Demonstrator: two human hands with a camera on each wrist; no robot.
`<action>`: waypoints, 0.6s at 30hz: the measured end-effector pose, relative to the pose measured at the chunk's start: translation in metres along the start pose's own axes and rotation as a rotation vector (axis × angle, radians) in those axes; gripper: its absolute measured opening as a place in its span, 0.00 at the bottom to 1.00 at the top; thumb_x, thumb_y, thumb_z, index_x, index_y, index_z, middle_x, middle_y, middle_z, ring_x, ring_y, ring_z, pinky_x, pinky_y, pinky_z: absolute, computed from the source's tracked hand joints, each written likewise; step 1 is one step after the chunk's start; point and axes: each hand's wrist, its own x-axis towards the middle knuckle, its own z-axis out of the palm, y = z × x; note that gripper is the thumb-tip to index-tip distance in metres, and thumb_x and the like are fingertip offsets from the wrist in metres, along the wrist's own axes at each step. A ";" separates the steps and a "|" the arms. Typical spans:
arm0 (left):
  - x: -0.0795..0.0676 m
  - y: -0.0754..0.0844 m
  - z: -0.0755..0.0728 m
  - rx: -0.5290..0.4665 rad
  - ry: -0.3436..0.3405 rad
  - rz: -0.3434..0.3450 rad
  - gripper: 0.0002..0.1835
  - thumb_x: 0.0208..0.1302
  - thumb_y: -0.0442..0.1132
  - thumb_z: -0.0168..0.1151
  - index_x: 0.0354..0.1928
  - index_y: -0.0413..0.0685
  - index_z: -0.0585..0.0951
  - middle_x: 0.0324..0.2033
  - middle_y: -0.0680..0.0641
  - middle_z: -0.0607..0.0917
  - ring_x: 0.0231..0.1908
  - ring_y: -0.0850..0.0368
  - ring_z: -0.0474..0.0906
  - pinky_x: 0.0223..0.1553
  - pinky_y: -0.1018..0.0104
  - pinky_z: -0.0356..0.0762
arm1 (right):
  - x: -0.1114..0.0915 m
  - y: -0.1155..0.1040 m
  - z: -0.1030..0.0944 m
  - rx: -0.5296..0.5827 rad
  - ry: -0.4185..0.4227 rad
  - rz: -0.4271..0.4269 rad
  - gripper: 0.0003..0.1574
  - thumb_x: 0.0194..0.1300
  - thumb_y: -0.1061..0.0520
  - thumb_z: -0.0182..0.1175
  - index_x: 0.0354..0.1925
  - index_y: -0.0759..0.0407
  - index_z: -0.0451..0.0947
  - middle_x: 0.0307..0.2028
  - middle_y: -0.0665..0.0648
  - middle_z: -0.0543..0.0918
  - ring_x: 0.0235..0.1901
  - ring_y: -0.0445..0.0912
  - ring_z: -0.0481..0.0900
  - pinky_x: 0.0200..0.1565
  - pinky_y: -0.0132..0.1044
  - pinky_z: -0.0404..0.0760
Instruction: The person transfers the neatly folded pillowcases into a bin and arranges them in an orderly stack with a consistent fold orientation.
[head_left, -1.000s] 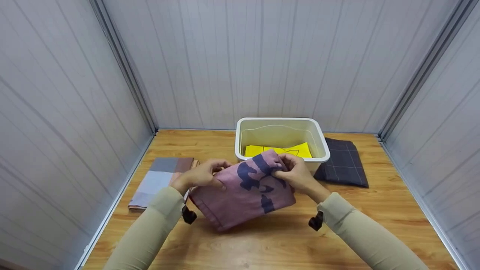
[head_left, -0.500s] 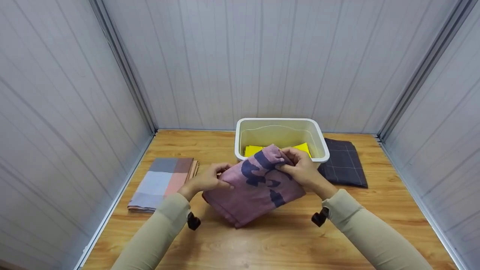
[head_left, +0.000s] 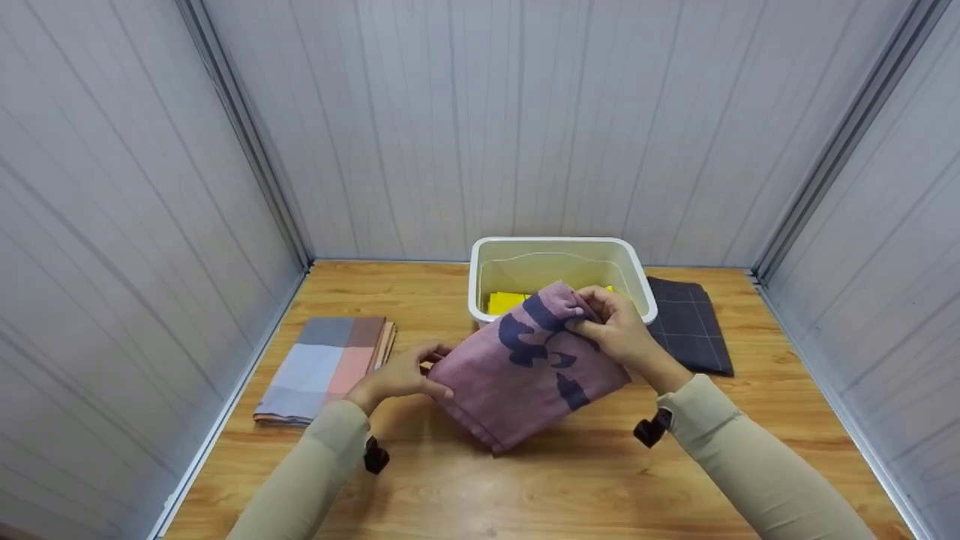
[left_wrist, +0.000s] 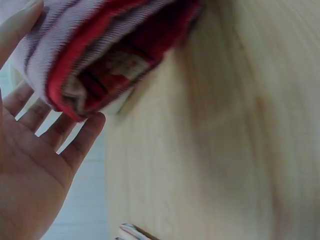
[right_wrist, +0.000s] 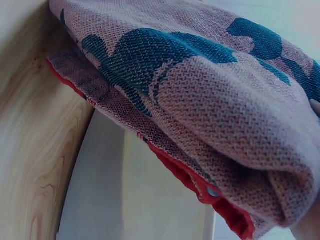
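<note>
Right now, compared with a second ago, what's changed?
The pink cloth has moved right with the right hand, which grips it throughout, hiding more of the yellow cloth. The left hand now sits at its left edge. Tub, checked cloth and dark cloth stayed put.

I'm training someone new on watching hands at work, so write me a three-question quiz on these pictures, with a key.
1. Multiple choice: which colour shows inside the white bin?
A) Green
B) Yellow
C) Red

2. True or false: in the head view, the dark cloth lies to the right of the bin.

3. Short answer: which hand grips the pink cloth at its dark-printed end?

Key:
1. B, from the yellow item
2. True
3. The right hand
</note>
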 end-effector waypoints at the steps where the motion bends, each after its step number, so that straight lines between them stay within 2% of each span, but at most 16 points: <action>1: 0.000 -0.003 0.002 -0.009 0.004 0.004 0.41 0.55 0.43 0.83 0.71 0.48 0.78 0.65 0.45 0.82 0.65 0.46 0.76 0.67 0.49 0.76 | 0.000 -0.001 -0.001 0.001 0.009 0.003 0.17 0.65 0.77 0.64 0.53 0.81 0.78 0.41 0.43 0.89 0.44 0.36 0.84 0.51 0.26 0.83; 6: 0.000 -0.014 0.009 -0.076 0.042 0.032 0.45 0.55 0.40 0.84 0.75 0.49 0.74 0.66 0.46 0.81 0.65 0.47 0.76 0.66 0.53 0.77 | -0.001 -0.003 -0.007 0.018 0.040 0.031 0.15 0.67 0.75 0.65 0.52 0.76 0.79 0.41 0.44 0.90 0.44 0.38 0.84 0.52 0.26 0.84; 10: 0.002 -0.016 0.014 -0.120 0.068 0.036 0.44 0.55 0.39 0.84 0.75 0.49 0.75 0.68 0.46 0.81 0.67 0.47 0.75 0.68 0.54 0.76 | -0.001 -0.004 -0.010 0.044 0.046 0.050 0.14 0.68 0.74 0.66 0.51 0.70 0.80 0.41 0.44 0.90 0.45 0.39 0.84 0.52 0.27 0.84; 14: 0.004 -0.014 0.017 -0.126 0.087 0.045 0.36 0.58 0.37 0.82 0.70 0.48 0.79 0.63 0.45 0.84 0.62 0.50 0.78 0.66 0.58 0.77 | -0.001 -0.004 -0.013 0.043 0.052 0.052 0.14 0.68 0.76 0.64 0.51 0.72 0.80 0.40 0.45 0.90 0.44 0.39 0.84 0.51 0.27 0.84; 18: 0.007 -0.009 0.016 -0.182 0.130 0.045 0.27 0.61 0.32 0.80 0.61 0.41 0.83 0.53 0.47 0.87 0.53 0.54 0.81 0.58 0.65 0.81 | -0.002 -0.004 -0.017 0.025 0.094 0.064 0.15 0.67 0.76 0.64 0.52 0.72 0.80 0.38 0.45 0.90 0.41 0.38 0.85 0.47 0.28 0.85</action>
